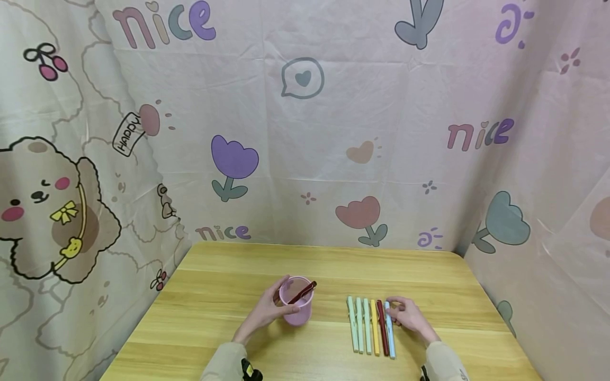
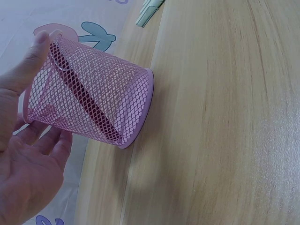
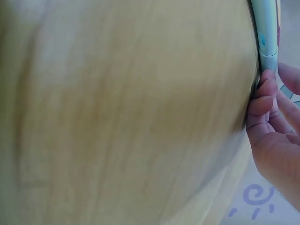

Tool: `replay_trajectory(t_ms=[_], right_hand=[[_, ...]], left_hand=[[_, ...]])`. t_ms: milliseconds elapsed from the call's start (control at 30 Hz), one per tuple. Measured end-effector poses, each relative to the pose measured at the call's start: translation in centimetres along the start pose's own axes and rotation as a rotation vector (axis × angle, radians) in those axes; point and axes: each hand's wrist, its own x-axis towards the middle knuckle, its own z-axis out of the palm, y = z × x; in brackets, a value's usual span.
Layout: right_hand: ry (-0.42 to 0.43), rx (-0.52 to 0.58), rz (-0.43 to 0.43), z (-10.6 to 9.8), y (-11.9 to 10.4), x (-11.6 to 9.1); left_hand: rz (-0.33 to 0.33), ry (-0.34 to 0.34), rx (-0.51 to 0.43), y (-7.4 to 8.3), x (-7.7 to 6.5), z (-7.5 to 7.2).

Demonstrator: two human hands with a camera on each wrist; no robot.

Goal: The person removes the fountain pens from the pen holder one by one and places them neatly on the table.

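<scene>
My left hand [image 1: 264, 313] grips a pink mesh pen holder [image 1: 298, 318] near its rim, thumb on one side and fingers round the other. A dark red pen [image 1: 305, 291] leans inside the holder; its upper end sticks out past the rim, and its body shows through the mesh in the left wrist view. On the right, my right hand [image 1: 411, 316] pinches the upper end of a light blue pen [image 1: 391, 338], the rightmost in a row lying on the table. In the right wrist view, curled fingers and thumb sit at that pen's end [image 3: 268, 58].
Left of the light blue pen lie a dark red pen [image 1: 383, 330], a yellow pen [image 1: 374, 330] and three pale green pens [image 1: 359, 328], side by side. The wooden table [image 1: 229, 264] ends at a patterned cloth [image 1: 295, 137] hung behind and at both sides.
</scene>
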Motion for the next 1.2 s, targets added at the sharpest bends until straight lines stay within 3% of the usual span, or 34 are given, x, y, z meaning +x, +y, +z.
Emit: replay_trajectory(t_ms=[467,767,933,1200], right_hand=[[0.050,0.003,0.044,0.2,-0.3,-0.2],[0.136,-0.028,0.060,0.6,-0.7,-0.5],[0.192,-0.055,0.030,0.6,-1.1,-0.4],[0.239,0.014,-0.010,1.0,-3.0,-0.2]], left_hand=[[0.000,-0.005,0.002,0.1,0.0,0.0],[-0.002,-0.005,0.009,0.1,-0.1,-0.1],[-0.001,-0.003,0.018,0.1,-0.1,0.0],[-0.006,-0.003,0.027,0.2,-0.1,-0.1]])
